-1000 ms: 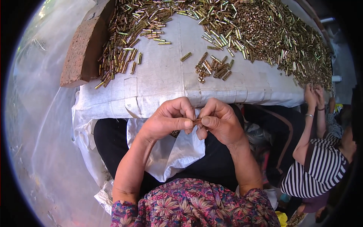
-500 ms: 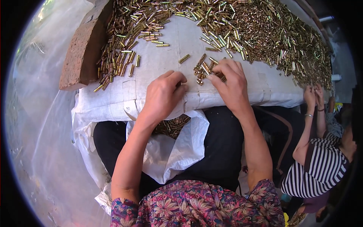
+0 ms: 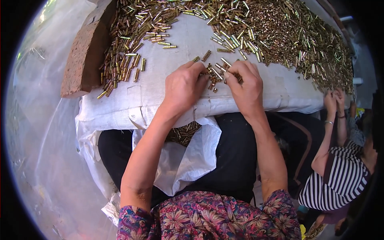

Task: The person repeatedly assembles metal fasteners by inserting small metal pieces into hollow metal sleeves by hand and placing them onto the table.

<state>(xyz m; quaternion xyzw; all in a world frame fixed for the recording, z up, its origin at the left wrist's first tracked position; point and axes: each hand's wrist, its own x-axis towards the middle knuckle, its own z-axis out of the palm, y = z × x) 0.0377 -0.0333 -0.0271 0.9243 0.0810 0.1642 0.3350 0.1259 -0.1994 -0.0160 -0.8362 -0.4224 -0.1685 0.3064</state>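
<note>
Both hands work over a small cluster of brass-coloured metal tubes (image 3: 216, 72) and short ring-like pieces (image 3: 213, 85) on a white cloth-covered surface (image 3: 160, 66). At the cluster's left edge, my left hand (image 3: 185, 86) is closed, its thumb and forefinger curled toward each other. Whatever those fingers hold is hidden behind them. Opposite, my right hand (image 3: 247, 86) is also closed, thumb and fingertips bent down over the pieces; what lies in its grip does not show clearly. One loose tube (image 3: 206, 55) rests just beyond my left fingers.
A big heap of tubes and small metal pieces (image 3: 288, 40) fills the far right; more tubes (image 3: 132, 48) lie beside a brick (image 3: 85, 54) at left. An open white sack (image 3: 196, 160) with metal pieces sits on my lap. At right, another person's hands (image 3: 334, 98) touch the heap.
My left hand has moved right and slightly forward, up to the small cluster, and some tubes there have shifted. My right hand stays over the cluster, its fingers slightly changed.
</note>
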